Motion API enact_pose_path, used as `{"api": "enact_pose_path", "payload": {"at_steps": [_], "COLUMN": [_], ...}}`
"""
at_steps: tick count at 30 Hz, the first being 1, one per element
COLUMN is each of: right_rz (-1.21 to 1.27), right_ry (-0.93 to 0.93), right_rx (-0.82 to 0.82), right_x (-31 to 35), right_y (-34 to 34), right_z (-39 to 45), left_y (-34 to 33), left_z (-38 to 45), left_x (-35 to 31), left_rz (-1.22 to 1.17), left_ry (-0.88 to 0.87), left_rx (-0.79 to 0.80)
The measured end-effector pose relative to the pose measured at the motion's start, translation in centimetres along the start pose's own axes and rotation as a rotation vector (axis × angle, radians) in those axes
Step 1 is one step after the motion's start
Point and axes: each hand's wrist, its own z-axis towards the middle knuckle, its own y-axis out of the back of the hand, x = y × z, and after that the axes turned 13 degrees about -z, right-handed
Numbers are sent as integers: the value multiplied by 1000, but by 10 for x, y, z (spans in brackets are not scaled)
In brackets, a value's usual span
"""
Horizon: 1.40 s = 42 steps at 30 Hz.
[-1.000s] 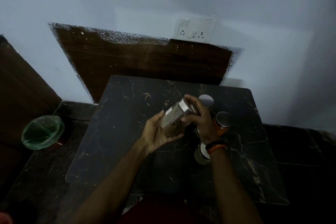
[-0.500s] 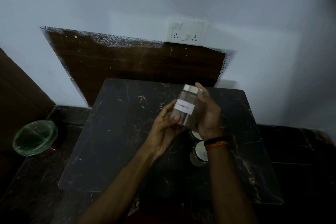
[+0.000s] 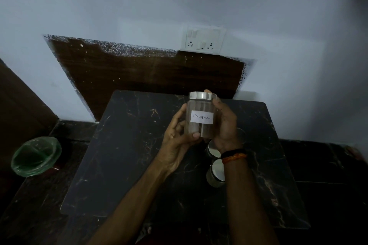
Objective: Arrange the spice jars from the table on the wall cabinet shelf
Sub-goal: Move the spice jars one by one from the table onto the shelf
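The jar (image 3: pixel 201 117) now stands upright between both hands, lifted clear of the table (image 3: pixel 127 161) — a second ago it lay tilted on its side, steel lid pointing right, and half a second ago it was only partly turned. Its white label now faces the camera and reads, in handwriting, something like "Cinnamon". The left hand (image 3: pixel 176 141) cups the jar's left side and base, thumb curled under the bottom edge; the right hand (image 3: pixel 224 125) wraps the other side, fingertips reaching the lid. Both are grasping the jar.

So the turn seems to have been for reading the label — likely to decide where this jar belongs in the row. Two more jars, (image 3: pixel 212 149) and (image 3: pixel 216 173), sit on the table just below the right wrist, partly hidden by it. The wall cabinet shelf is not in view, so no jar can be judged placed; the carry to the shelf looks next.
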Motion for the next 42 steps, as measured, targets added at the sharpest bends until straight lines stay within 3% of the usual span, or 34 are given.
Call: {"api": "enact_pose_path", "payload": {"at_steps": [7, 18, 26, 33, 42], "right_rz": [28, -68, -139, -222, -412], "right_ry": [49, 434, 594, 720, 743], "right_rx": [118, 132, 160, 154, 133], "right_x": [28, 191, 285, 329, 362], "right_y": [-10, -48, -71, -77, -72], "right_z": [9, 42, 48, 62, 89], "left_y": [-14, -117, -181, -204, -210], "left_z": [13, 100, 139, 161, 184], "left_x": [-17, -111, -175, -216, -253], "left_rz": [17, 102, 194, 339, 520], "left_ry": [-77, -288, -429, -500, -536], "left_rx": [24, 226, 321, 364, 412]}}
